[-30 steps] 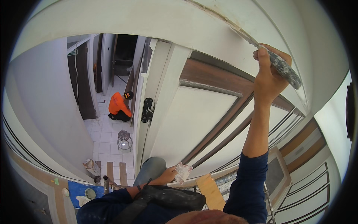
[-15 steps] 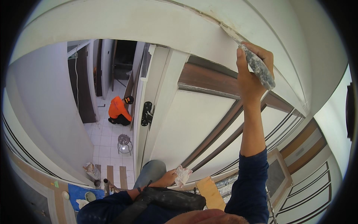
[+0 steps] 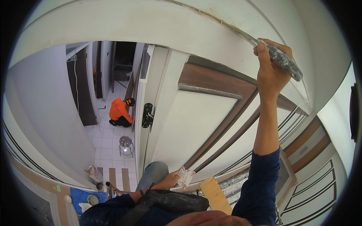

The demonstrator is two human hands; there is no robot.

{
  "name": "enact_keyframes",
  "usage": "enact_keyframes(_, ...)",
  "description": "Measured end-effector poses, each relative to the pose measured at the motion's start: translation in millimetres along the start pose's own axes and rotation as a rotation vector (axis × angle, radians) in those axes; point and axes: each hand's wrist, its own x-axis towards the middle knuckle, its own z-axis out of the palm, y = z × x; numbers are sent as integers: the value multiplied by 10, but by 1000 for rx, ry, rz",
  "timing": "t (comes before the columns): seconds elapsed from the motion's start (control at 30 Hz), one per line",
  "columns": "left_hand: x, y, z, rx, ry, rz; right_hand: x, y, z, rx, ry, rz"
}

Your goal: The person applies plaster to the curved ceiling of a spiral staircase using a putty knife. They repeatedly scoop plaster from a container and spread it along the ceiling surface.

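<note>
My right hand, raised at the upper right, is closed round the speckled grey handle of a putty knife. The knife's thin blade lies along a rough groove in the white trim above the door. Down by my bent knee, my left hand grips a whitish, reddish-stained piece; its exact kind is unclear. Below both hands stands the white door with brown inset strips and a black lock plate.
Through the doorway, a person in orange crouches on the tiled floor near a round stool. A wooden board lies beside me. At lower left are a blue sheet with a pot, and a bag.
My right hand has moved to the right along the trim, carrying the putty knife, whose blade now lies flatter. My left hand stays almost in place.
</note>
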Motion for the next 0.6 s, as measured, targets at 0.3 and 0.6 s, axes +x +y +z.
enact_keyframes(0.3,-146,281,81,159,37,-26,-33,-28,-18,8,-65,87)
enact_keyframes(0.6,26,-161,-42,81,8,-8,357,-199,-182,119,-67,213)
